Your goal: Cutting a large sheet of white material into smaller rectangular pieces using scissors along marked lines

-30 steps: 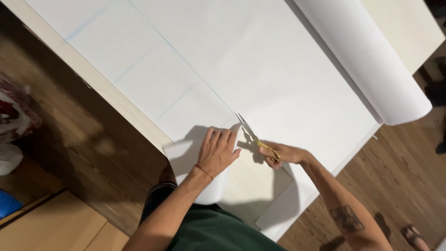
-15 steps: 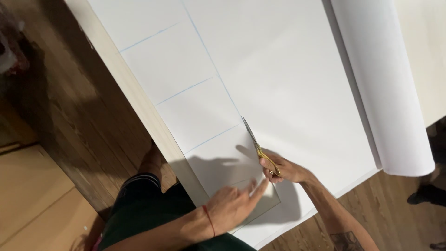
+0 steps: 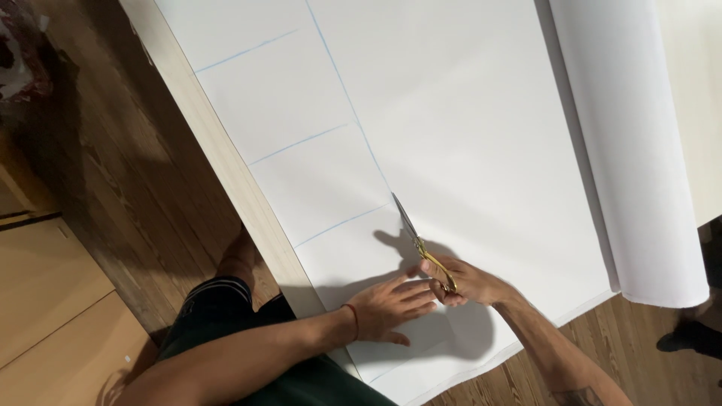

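- Bright, even light falls on the white paper (image 3: 466, 135), which looks almost washed out.
- The hands and scissors (image 3: 425, 248) cast a soft dark shadow on it.
- The wooden floor (image 3: 113, 165) at left is dim.
- The picture is slightly soft.

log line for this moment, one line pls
right hand: cutting with gold-handled scissors | left hand: flat on white paper sheet | cut: along blue pencil line

Both hands low in view, close together, forearms reaching in from below.

The left hand (image 3: 392, 308) lies flat, palm down, fingers (image 3: 418, 291) spread and pointing right, a red band at the wrist. The right hand (image 3: 468, 284) is curled closed, its bare forearm angling down to the right, just beside the left fingertips.
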